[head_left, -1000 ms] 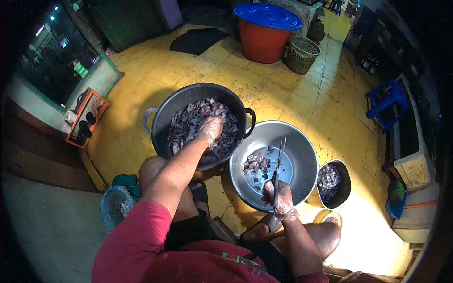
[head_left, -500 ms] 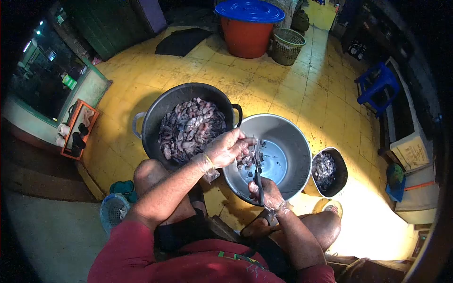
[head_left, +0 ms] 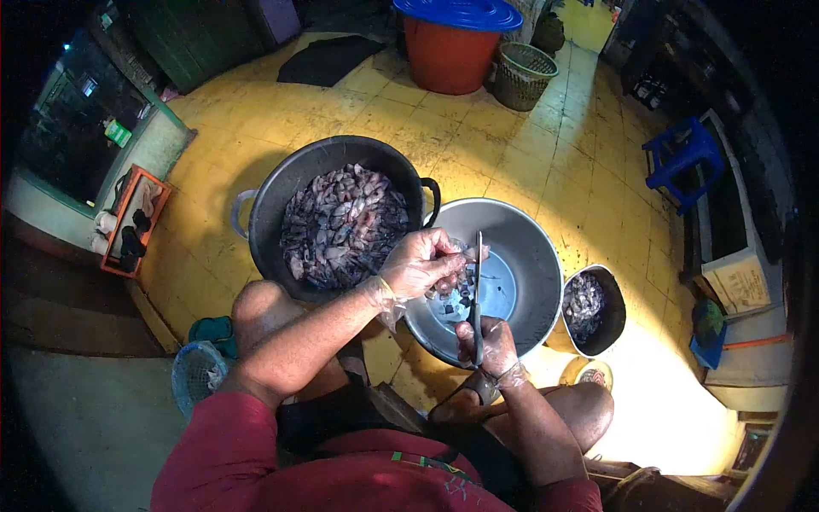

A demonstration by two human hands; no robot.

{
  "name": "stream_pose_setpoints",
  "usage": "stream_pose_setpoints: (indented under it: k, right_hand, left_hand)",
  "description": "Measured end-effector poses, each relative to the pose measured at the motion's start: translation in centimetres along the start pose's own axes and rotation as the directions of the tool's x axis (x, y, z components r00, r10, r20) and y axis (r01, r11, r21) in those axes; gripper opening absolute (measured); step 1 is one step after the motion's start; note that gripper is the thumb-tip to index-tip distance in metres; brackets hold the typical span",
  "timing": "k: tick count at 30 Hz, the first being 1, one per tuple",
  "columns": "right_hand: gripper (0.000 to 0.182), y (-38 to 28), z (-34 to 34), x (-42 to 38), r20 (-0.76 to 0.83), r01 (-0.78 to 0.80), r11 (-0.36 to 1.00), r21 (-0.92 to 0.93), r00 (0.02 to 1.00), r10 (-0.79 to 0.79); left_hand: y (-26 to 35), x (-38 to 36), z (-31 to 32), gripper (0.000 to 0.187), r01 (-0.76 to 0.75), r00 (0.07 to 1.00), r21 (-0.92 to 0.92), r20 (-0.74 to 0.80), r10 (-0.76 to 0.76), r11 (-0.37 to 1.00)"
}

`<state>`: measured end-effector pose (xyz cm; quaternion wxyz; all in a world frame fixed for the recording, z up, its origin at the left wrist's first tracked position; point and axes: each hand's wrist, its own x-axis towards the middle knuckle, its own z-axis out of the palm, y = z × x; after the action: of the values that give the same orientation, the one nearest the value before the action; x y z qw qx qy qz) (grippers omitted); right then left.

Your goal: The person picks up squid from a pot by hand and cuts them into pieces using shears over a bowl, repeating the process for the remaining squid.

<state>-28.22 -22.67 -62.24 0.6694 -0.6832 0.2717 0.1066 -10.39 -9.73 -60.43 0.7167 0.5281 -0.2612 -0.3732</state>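
Note:
My left hand [head_left: 420,265], in a clear plastic glove, pinches a small pale piece of seafood [head_left: 479,253] above the grey basin [head_left: 539,294]. My right hand [head_left: 490,343], also gloved, grips the scissors [head_left: 478,299], whose long blades point away from me and meet the piece. Cut bits [head_left: 452,305] lie in the basin beneath my left hand. To the left stands a black tub [head_left: 271,183] holding a heap of small squid-like seafood [head_left: 345,222].
A smaller container [head_left: 610,328] with more seafood stands at the right. Beyond are a red tub [head_left: 448,55] with a blue lid, a woven basket [head_left: 522,81] and a blue stool [head_left: 687,162]. A light-blue basket [head_left: 192,380] sits at lower left.
The scissors have turned a little and their blades now look closer together. My left hand has shifted slightly left. The whole view has moved slightly.

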Motion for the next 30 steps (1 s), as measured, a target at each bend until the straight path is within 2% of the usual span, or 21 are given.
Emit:
stream_pose_setpoints:
  k: [2, 4, 9, 12, 14, 16, 17, 19, 20, 21, 22, 24, 27, 28, 29, 30]
  right_hand:
    - [0.044, -0.4, 0.0, -0.1, -0.008, -0.043, 0.999, -0.012, 0.999, 0.043]
    - [0.043, -0.6, 0.0, -0.1, -0.006, -0.027, 0.999, -0.038, 1.0, 0.026]
    - [0.043, -0.9, 0.0, -0.2, -0.007, -0.058, 0.994, -0.087, 0.998, 0.058]
    - [0.044, -0.2, 0.1, 0.0, -0.004, -0.028, 0.996, -0.082, 1.0, 0.028]
    - [0.044, 0.3, 0.0, 0.1, -0.003, 0.011, 0.996, -0.086, 1.0, -0.012]
    - [0.043, 0.0, 0.1, -0.1, 0.015, 0.033, 0.998, -0.044, 0.999, -0.033]
    - [0.043, -0.3, 0.0, -0.2, 0.016, 0.033, 0.998, -0.044, 0.999, -0.032]
    - [0.04, -1.1, -0.1, -0.4, 0.008, -0.093, 0.995, -0.04, 0.996, 0.093]
    - [0.04, -1.0, -0.2, -0.4, 0.007, -0.092, 0.995, -0.041, 0.996, 0.092]
    - [0.038, -0.8, -0.2, -0.3, -0.01, -0.065, 0.996, 0.064, 0.998, 0.066]
    - [0.036, -0.7, -0.1, -0.3, -0.029, -0.036, 0.985, 0.168, 0.999, 0.042]
    - [0.039, -0.3, -0.1, -0.3, -0.032, -0.001, 0.988, 0.153, 0.999, 0.006]
    - [0.047, 0.6, 0.0, 0.3, 0.081, 0.127, 0.992, 0.013, 0.988, -0.128]
    - [0.047, 0.4, 0.1, 0.2, 0.082, 0.127, 0.992, 0.013, 0.988, -0.128]
    - [0.047, 0.3, 0.2, 0.1, 0.09, 0.097, 0.993, -0.07, 0.992, -0.091]
    - [0.047, 0.0, 0.3, 0.0, 0.097, 0.067, 0.986, -0.153, 0.994, -0.052]
  left_hand:
    - [0.0, 0.1, -0.2, 0.01, -0.004, 1.0, 0.01, 0.001, 0.004, 1.0]
    - [0.6, 0.1, 0.1, 0.011, -0.009, 0.997, 0.05, -0.07, 0.012, 0.999]
    - [0.0, 0.2, -0.4, 0.017, -0.056, 0.997, -0.058, -0.054, 0.052, 0.997]
    - [1.1, 0.1, -0.5, 0.015, -0.004, 0.999, -0.009, -0.038, 0.004, 1.0]
    - [1.8, 0.0, -0.5, 0.017, 0.084, 0.994, 0.194, 0.05, -0.096, 0.977]
    - [1.0, 0.1, -0.9, 0.016, 0.077, 0.992, 0.195, 0.085, -0.095, 0.978]
    - [0.5, 0.1, -1.1, 0.016, 0.06, 0.994, 0.136, 0.087, -0.072, 0.989]
    - [0.4, 0.2, -1.2, 0.015, 0.041, 0.995, 0.076, 0.089, -0.048, 0.996]
    - [0.4, 0.2, -1.2, 0.014, 0.062, 0.994, -0.004, 0.092, -0.061, 0.998]
    - [0.5, 0.2, -1.3, 0.014, 0.081, 0.993, -0.083, 0.096, -0.073, 0.993]
    - [0.6, 0.3, -1.3, 0.014, 0.078, 0.993, -0.082, 0.096, -0.07, 0.994]
    - [0.5, 0.4, -1.2, 0.013, 0.057, 0.998, -0.063, -0.037, -0.06, 0.996]
    - [0.5, 0.3, -1.1, 0.013, 0.043, 0.997, -0.085, -0.059, -0.048, 0.995]
    - [0.4, 0.3, -1.0, 0.012, 0.032, 0.997, -0.069, -0.073, -0.037, 0.997]
    - [0.3, 0.3, -0.9, 0.012, 0.032, 0.997, -0.069, -0.074, -0.037, 0.997]
    - [0.5, 0.2, -0.7, 0.012, 0.042, 0.997, 0.023, -0.061, -0.04, 0.999]
